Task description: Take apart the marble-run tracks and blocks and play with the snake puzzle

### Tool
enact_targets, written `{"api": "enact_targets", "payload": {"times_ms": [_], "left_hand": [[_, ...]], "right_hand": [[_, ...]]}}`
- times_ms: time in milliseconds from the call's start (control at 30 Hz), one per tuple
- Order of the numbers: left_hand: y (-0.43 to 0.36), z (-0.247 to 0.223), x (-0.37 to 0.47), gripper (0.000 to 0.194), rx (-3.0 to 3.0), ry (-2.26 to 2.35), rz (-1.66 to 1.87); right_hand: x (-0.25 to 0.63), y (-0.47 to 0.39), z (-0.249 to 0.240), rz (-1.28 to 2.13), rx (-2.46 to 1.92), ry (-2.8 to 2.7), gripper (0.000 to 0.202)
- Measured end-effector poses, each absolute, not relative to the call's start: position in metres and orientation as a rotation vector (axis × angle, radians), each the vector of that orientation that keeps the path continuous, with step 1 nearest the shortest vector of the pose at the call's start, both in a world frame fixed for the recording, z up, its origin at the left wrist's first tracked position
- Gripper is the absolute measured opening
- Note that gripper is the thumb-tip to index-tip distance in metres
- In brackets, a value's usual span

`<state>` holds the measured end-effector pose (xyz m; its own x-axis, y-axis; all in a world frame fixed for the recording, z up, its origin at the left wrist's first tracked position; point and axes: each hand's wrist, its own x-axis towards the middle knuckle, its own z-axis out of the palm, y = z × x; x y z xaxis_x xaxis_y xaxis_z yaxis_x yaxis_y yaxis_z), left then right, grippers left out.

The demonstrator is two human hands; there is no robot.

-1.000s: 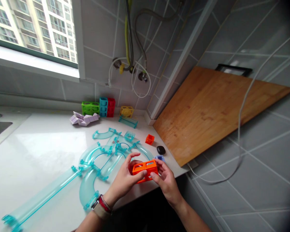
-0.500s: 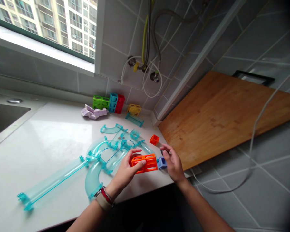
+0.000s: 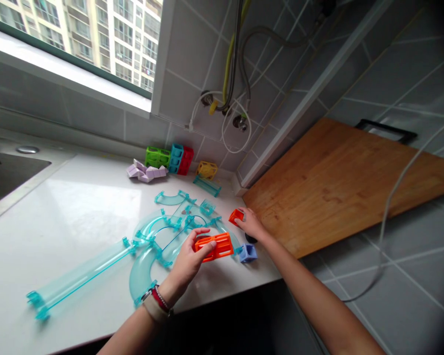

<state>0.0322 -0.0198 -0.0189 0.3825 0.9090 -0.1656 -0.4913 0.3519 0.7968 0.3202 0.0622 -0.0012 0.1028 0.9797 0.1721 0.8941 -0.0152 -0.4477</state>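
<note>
My left hand (image 3: 192, 254) grips an orange openwork block (image 3: 222, 246) made of joined cubes, held above the counter's front part. Farther right, my right hand (image 3: 249, 223) has its fingers on a small orange cube (image 3: 236, 216) near the cutting board. A periwinkle cube (image 3: 248, 253) sits by the counter edge between my two arms, beside a dark round thing (image 3: 250, 238) partly under my right forearm. Translucent teal track pieces (image 3: 144, 276), curved and straight, spread over the counter left of and behind my left hand.
Green (image 3: 157, 157), blue (image 3: 175, 159) and red blocks (image 3: 185, 160) stand against the wall, with lilac pieces (image 3: 147, 171) in front and a yellow block (image 3: 206, 170) to their right. A wooden cutting board (image 3: 333, 182) leans at right. The sink (image 3: 15, 172) is at far left.
My right hand has moved from beside the periwinkle cube up and away to the small orange cube, and closed on it. My left hand, with the orange block, has shifted slightly left.
</note>
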Motion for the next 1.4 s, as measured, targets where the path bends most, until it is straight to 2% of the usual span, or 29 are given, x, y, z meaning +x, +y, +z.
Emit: {"api": "enact_targets", "payload": {"times_ms": [200,400,667,867,1067,1400], "left_hand": [[-0.020,-0.017,0.033,0.059,0.691,0.697,1.018],[-0.018,-0.017,0.033,0.060,0.669,0.734,1.070],[-0.015,-0.022,0.034,0.060,0.757,0.729,1.084],[-0.016,-0.023,0.033,0.064,0.794,0.743,1.090],[-0.019,-0.017,0.029,0.057,0.840,0.800,1.174],[-0.015,-0.017,0.024,0.058,0.964,0.836,1.174]], "right_hand": [[0.322,0.061,0.005,0.351,-1.896,-1.643,0.030],[0.290,0.014,0.034,0.638,-1.673,-1.410,0.055],[0.237,-0.050,0.042,0.918,-1.463,-1.166,0.048],[0.228,-0.061,0.027,1.008,-1.434,-1.026,0.043],[0.216,-0.070,0.026,1.174,-1.425,-1.035,0.052],[0.201,-0.085,0.009,1.239,-1.353,-0.949,0.041]]}}
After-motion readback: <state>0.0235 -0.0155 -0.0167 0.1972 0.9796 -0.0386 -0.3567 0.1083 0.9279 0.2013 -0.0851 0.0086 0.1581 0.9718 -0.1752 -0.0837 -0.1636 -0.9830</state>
